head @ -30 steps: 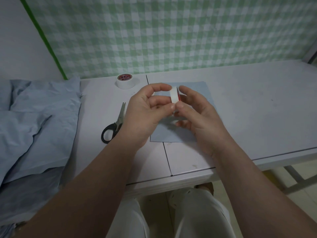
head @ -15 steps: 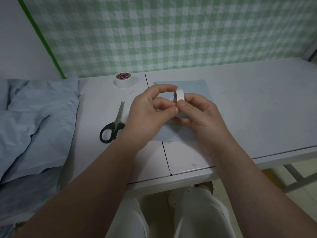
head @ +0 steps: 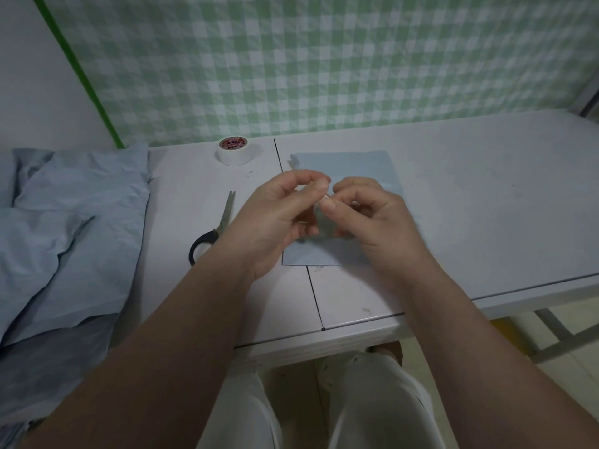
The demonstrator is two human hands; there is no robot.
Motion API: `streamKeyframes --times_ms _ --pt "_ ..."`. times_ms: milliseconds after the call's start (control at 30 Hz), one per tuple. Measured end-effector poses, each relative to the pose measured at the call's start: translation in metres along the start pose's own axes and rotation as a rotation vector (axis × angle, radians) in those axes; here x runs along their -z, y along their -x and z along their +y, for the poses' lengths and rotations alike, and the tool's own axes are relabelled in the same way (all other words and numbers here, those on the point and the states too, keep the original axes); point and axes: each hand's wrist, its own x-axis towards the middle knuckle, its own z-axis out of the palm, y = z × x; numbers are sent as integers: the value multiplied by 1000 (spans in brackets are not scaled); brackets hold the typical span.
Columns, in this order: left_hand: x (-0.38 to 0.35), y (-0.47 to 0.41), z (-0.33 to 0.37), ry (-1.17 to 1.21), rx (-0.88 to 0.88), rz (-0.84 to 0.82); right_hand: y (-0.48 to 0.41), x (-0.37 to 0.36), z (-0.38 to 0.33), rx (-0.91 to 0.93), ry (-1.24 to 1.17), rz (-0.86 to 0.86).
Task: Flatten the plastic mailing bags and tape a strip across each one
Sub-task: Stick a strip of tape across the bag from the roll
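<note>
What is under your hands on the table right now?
A flat blue mailing bag on the table; left hand and right hand, pinching pale tape, cover its middle.

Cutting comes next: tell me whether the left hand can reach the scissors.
Probably yes: the scissors lie just beside the left hand, nothing between, but its grip is busy with tape.

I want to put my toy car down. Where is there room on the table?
Right of the flat bag, the table is bare. Crowded on the left: scissors, tape roll, bag pile.
</note>
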Motion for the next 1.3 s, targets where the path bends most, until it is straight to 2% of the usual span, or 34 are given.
streamKeyframes --times_ms 67,167,267,367,633,833,967,1133,1300 --pt "0 0 0 -31 36 17 1 1 -4 -68 -88 -23" --pt "0 0 2 51 162 11 1 2 -7 -160 -282 -99" --pt "2 -1 3 188 260 -53 2 3 -12 -213 -466 -197" --pt "5 -3 3 259 281 -121 3 3 -14 -238 -571 -242" --pt "1 -1 0 38 182 -183 3 4 -12 -252 -467 -129" --pt "2 -2 0 83 198 -136 3 4 -13 -235 -531 -182" --pt "2 -3 -2 8 181 -105 1 3 -14 -254 -526 -92" --pt "2 -1 -2 63 152 -92 1 3 -13 -254 -461 2" --pt "0 -1 -7 -236 -41 -17 0 4 -13 -297 -490 99"
